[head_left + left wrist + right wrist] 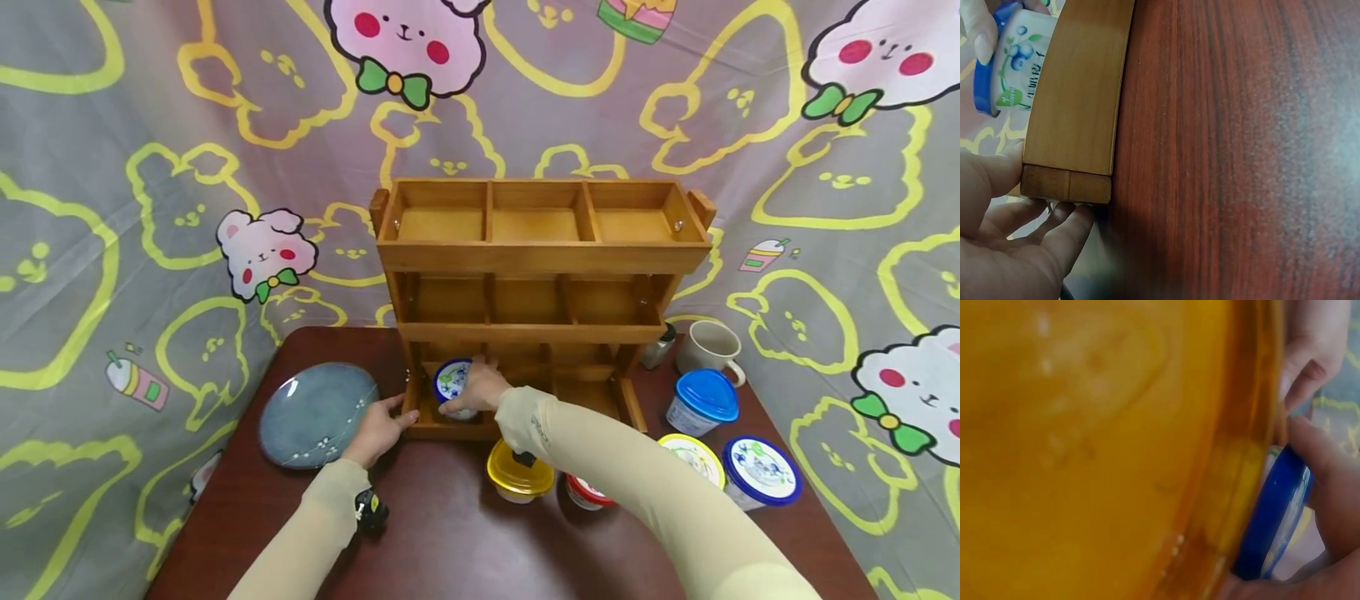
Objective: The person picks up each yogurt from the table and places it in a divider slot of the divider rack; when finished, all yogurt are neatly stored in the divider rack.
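The right hand (486,388) had its thumb and fingers curled about a blue-lidded tub (450,381), spread no wider than the tub. Within that grip, the tub was in the left compartment of the bottom tier of the shelf (542,257); whether its base touched the wood could not be told. Left of this hold, the left hand (378,430) pinched the shelf's front corner, a plate (315,417) just beside it. A yellow-lidded tub (510,479) stood nearer the person than the right hand's grip.
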### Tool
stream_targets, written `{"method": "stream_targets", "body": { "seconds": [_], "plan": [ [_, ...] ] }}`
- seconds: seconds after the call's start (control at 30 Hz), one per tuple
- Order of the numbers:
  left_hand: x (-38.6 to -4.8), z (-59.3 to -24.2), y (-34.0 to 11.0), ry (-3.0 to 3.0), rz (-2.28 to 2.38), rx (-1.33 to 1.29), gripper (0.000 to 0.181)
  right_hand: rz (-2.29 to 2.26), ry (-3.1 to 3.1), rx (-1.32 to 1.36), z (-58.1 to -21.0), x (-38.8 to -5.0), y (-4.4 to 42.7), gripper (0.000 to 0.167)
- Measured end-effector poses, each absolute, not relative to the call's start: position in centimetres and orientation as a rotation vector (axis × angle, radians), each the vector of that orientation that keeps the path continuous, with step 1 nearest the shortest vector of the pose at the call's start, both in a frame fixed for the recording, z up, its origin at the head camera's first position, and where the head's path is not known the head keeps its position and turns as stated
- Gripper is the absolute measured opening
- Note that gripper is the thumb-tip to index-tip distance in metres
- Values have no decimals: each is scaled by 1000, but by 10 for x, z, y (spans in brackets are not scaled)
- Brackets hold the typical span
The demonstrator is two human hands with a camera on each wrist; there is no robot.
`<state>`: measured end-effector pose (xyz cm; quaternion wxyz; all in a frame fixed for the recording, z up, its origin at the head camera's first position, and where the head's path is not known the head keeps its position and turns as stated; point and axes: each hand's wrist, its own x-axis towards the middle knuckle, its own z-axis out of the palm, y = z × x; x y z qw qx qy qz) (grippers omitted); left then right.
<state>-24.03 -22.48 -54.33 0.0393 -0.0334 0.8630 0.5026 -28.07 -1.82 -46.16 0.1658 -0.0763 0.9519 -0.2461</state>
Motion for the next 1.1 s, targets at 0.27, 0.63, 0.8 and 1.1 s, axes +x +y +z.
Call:
{"method": "stream_targets", "body": {
  "seconds": [0.27,0.63,0.8,1.1],
  "plan": [
    [-238,-542,-222,2655,1519,-89,54,-653,2735,-246,-464,-280,-22,127],
    [-239,-543,-222,2657,1488,-104,56,-584,2742,-251,-463,-277,-32,129],
    [-239,-542,-223,2663,1502,-90,55,-467,2719,-293,-462,-280,-31,121],
    [-241,-546,-226,2657,1507,-95,55,-442,2716,-337,-462,-280,-29,109]
  ]
}}
